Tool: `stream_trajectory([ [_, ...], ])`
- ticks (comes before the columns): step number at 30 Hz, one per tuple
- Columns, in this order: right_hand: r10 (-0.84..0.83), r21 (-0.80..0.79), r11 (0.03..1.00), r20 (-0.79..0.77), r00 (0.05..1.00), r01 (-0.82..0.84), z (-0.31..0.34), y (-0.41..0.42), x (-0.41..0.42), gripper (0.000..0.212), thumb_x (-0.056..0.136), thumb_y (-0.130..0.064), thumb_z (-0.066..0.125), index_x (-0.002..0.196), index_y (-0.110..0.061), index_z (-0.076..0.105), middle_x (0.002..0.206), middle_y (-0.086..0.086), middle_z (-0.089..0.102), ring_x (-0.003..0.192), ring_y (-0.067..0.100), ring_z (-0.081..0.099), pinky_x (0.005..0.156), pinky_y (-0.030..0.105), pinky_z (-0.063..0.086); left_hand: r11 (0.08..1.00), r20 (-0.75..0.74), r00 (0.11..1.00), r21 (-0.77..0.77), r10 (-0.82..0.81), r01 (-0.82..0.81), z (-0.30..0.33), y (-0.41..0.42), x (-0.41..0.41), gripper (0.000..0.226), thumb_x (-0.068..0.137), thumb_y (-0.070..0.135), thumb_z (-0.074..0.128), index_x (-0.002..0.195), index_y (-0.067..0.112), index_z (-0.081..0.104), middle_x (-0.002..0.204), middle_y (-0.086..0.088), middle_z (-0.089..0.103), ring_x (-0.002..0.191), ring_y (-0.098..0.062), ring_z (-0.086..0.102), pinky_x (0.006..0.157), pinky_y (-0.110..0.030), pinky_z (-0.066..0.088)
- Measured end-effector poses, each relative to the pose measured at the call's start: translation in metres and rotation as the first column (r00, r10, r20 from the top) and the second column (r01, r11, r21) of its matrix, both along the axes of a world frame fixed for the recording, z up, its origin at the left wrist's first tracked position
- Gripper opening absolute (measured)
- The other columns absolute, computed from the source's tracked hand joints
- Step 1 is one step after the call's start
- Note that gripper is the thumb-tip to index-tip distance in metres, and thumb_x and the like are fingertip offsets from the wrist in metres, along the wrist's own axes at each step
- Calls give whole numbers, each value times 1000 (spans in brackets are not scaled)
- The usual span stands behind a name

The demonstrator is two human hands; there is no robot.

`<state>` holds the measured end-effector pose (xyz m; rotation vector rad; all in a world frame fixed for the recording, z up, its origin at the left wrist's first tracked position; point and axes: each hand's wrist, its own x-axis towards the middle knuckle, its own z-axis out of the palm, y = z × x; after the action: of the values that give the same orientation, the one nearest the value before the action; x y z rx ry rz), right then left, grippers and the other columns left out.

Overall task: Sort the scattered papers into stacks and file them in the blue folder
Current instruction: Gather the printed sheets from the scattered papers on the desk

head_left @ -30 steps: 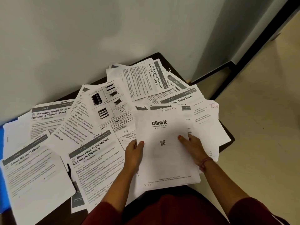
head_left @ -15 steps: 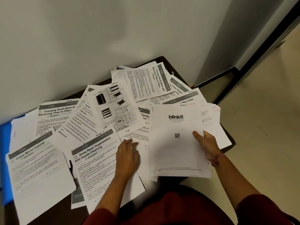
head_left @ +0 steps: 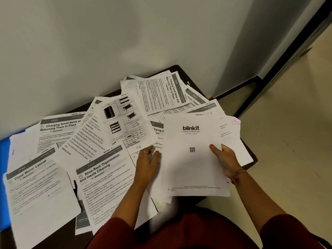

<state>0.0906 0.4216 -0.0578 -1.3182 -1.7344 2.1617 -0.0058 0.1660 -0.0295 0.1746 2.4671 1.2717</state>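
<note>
1. The right hand (head_left: 226,161) pinches the blinkit-topped stack (head_left: 193,164), which juts past the worktop (head_left: 250,159) edge; a loose grip could spill it.
2. The left hand (head_left: 147,159) rests flat, fingers spread, on the scattered papers (head_left: 107,169); sliding could mix sheets.
3. The blue folder (head_left: 4,159) lies buried at far left.

Dark brown table (head_left: 250,159) pushed into corner against plain pale grey wall (head_left: 107,42). Beige floor (head_left: 287,141) on right, black skirting (head_left: 239,86) along wall base. Soft, even light.
</note>
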Motion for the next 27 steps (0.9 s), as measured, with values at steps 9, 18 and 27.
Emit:
stream_trajectory([
  [9, 156, -7, 988, -58, 986, -157, 7, -24, -47, 24, 93, -20, 59, 115, -12, 63, 107, -2, 66, 91, 10, 63, 71, 18, 51, 934, 431, 889, 232, 152, -273, -7, 8, -44, 43, 73, 46, 67, 100, 13, 70, 101, -2, 73, 96, -23, 68, 94, -42, 50],
  [18, 152, -64, 986, -59, 987, -155, 9, -32, -110, 19, 91, -32, 60, 78, -18, 63, 66, -9, 66, 60, 7, 60, 55, 22, 50, 848, 446, 834, 252, 325, -465, -25, -21, -55, 28, 95, 16, 57, 123, 13, 61, 115, -4, 68, 107, -24, 64, 100, -47, 47],
  [27, -23, -180, 984, -14, 1000, 20, 11, -9, -194, 23, 90, -7, 56, 75, -20, 44, 48, -6, 52, 36, 3, 50, 52, 22, 50, 804, 490, 780, 232, 390, -547, -38, -33, -57, 28, 97, 15, 53, 124, 18, 59, 116, -1, 67, 109, -23, 63, 101, -43, 46],
])
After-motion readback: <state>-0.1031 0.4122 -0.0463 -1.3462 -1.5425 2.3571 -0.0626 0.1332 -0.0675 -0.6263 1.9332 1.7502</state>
